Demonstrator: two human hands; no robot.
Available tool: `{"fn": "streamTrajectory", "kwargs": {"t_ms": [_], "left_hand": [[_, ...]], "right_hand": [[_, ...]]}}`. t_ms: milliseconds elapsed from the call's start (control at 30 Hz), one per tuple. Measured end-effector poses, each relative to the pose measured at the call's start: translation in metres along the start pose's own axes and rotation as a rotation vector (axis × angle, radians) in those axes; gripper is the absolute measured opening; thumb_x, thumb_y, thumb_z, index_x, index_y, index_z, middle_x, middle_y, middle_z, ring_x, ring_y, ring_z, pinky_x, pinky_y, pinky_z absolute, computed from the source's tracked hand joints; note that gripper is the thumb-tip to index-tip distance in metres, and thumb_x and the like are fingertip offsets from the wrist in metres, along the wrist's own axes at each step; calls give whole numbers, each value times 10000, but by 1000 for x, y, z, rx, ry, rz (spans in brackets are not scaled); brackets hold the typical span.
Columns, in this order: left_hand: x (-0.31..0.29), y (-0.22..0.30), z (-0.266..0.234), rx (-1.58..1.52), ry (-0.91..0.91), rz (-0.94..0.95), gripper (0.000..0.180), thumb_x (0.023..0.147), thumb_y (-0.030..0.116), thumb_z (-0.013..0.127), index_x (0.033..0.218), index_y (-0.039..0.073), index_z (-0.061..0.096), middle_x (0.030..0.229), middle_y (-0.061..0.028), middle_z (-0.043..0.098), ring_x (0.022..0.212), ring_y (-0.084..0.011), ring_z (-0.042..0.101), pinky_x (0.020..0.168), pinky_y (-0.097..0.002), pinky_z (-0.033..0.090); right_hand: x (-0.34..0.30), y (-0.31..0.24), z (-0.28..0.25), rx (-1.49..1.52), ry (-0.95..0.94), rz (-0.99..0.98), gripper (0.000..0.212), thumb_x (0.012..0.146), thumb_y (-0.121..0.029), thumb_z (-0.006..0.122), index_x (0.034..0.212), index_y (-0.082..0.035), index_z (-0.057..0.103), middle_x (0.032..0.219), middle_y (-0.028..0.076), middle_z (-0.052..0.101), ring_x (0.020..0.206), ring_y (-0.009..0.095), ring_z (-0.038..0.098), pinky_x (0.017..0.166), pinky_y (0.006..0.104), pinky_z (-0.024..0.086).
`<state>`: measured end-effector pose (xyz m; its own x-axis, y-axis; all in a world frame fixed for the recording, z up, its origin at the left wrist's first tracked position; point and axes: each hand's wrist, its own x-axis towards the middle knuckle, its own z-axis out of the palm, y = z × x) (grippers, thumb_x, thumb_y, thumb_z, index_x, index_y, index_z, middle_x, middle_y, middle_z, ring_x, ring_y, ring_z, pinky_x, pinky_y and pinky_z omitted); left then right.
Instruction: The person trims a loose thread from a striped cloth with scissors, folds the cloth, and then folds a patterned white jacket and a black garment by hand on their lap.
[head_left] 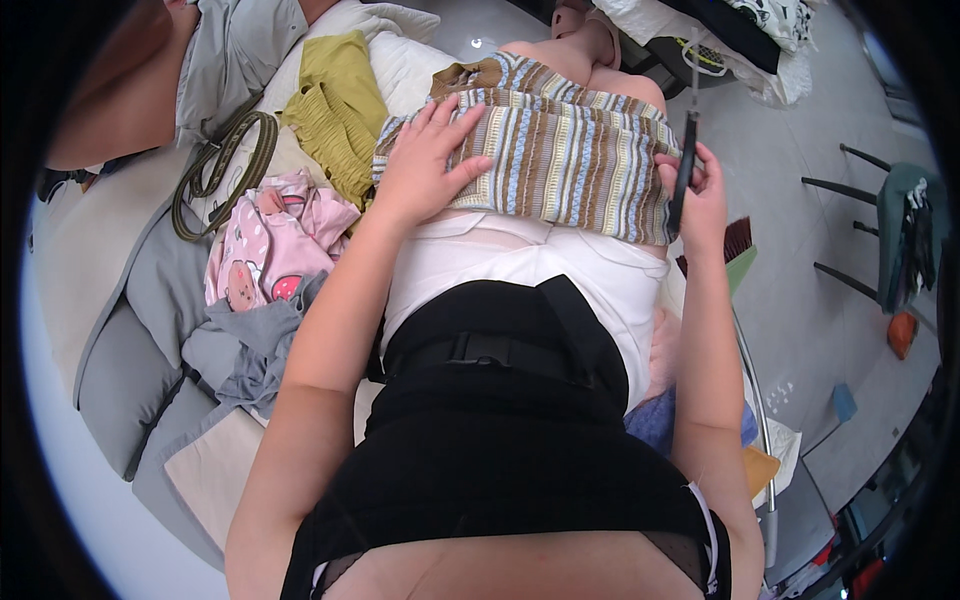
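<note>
Across my lap lies a striped knit garment (560, 150) in brown, cream and light blue, spread fairly flat. My left hand (432, 160) rests palm down on its left part, fingers spread. At the garment's right edge, my right hand (703, 195) is closed around a slim black clothes hanger (686, 165), seen edge-on with its thin metal hook pointing away from me. The hanger stands upright beside the knit; part of its lower end is hidden by the hand. White shorts (510, 255) show between the garment and my black top.
To my left are an olive garment (335, 105), a coiled dark green strap (262, 150), pink printed clothing (270, 240) and a grey garment (245, 340) on the grey sofa (150, 370). Another person's leg (120, 110) is at upper left. At right stands a green chair (905, 235).
</note>
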<state>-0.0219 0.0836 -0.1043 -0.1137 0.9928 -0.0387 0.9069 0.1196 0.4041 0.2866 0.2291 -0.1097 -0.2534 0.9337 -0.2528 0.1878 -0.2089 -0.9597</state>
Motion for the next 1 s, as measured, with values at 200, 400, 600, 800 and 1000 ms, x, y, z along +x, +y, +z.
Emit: {"fn": "streamTrajectory", "kwargs": {"t_ms": [200, 400, 600, 800, 1000], "left_hand": [[-4, -16, 5, -226, 29, -63, 664, 875, 485, 594, 1409, 123, 437, 1450, -211, 394, 1337, -379, 375, 1099, -434, 306], [-5, -8, 1, -223, 50, -95, 615, 884, 353, 623, 1407, 95, 430, 1445, -224, 397, 1345, -379, 369, 1104, -417, 301], [-24, 42, -37, -175, 165, 95, 621, 863, 395, 631, 1348, 40, 478, 1401, -211, 449, 1331, -346, 392, 1095, -498, 289], [-34, 99, -19, -924, -127, 24, 799, 866, 437, 640, 1422, -35, 314, 1365, -288, 446, 1262, -399, 458, 1055, -401, 358], [-36, 102, -6, -1323, 32, -208, 630, 957, 369, 551, 1389, -31, 329, 1313, -196, 503, 1200, -251, 511, 1013, -358, 402]], "right_hand": [[5, 4, -12, 37, 72, 85, 610, 837, -101, 736, 1312, 35, 379, 1012, 110, 688, 872, 93, 624, 766, 202, 480], [1, -7, -10, 41, 72, 90, 637, 847, -101, 728, 1338, 46, 350, 1020, 118, 683, 912, 115, 629, 794, 204, 473], [-27, -40, -6, -27, 71, -90, 586, 849, -62, 713, 1320, 42, 381, 1017, 125, 674, 904, 134, 631, 805, 226, 488], [-75, -43, 51, -10, -342, -18, 612, 811, 12, 683, 1353, -29, 402, 1132, 134, 630, 998, 198, 631, 857, 304, 510], [-92, -65, 99, -338, -543, -314, 716, 774, -81, 694, 1401, -42, 349, 1268, 204, 563, 1122, 365, 584, 890, 392, 500]]}}
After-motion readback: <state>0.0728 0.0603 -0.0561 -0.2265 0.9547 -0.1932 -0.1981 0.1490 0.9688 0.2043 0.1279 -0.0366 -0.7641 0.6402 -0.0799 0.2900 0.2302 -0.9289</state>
